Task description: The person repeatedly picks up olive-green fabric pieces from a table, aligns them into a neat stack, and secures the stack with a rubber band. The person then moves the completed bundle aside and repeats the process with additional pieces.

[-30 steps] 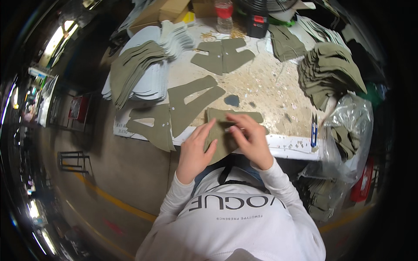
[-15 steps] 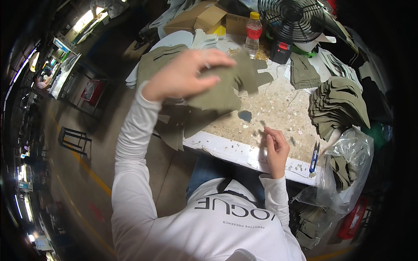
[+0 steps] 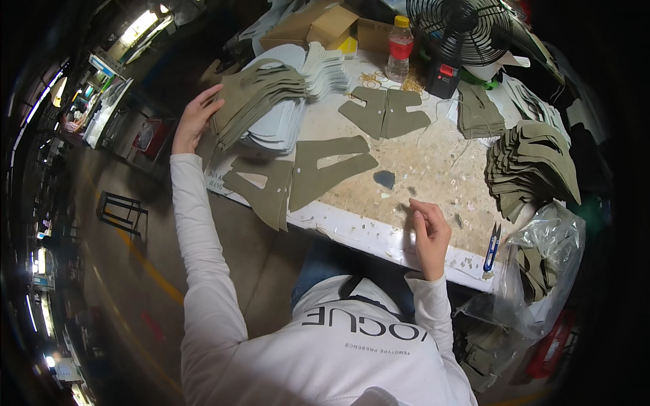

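My left hand [image 3: 198,120] is at the left edge of a stack of olive cut fabric pieces [image 3: 261,95], its fingers closed on that edge. The stack lies partly over white cut pieces [image 3: 279,128]. In front of it, two olive pieces with cutouts [image 3: 332,166] lie side by side, one hanging over the table edge. Farther back are two smaller olive pieces [image 3: 384,114], also side by side. My right hand [image 3: 431,233] rests at the table's near edge with curled fingers and nothing visible in them. Blue-handled thread snips [image 3: 492,250] lie to its right.
Curved olive pieces are stacked [image 3: 531,169] at the right, above a clear plastic bag [image 3: 552,257] with more pieces. At the back stand a black fan [image 3: 467,30], a yellow-capped bottle [image 3: 399,51] and a cardboard box [image 3: 325,27]. A dark scrap [image 3: 384,179] lies mid-table.
My left hand has moved left from over the table, where it was blurred above an olive piece, to the stack's edge. The flat olive pieces are now uncovered. My right hand has stayed put.
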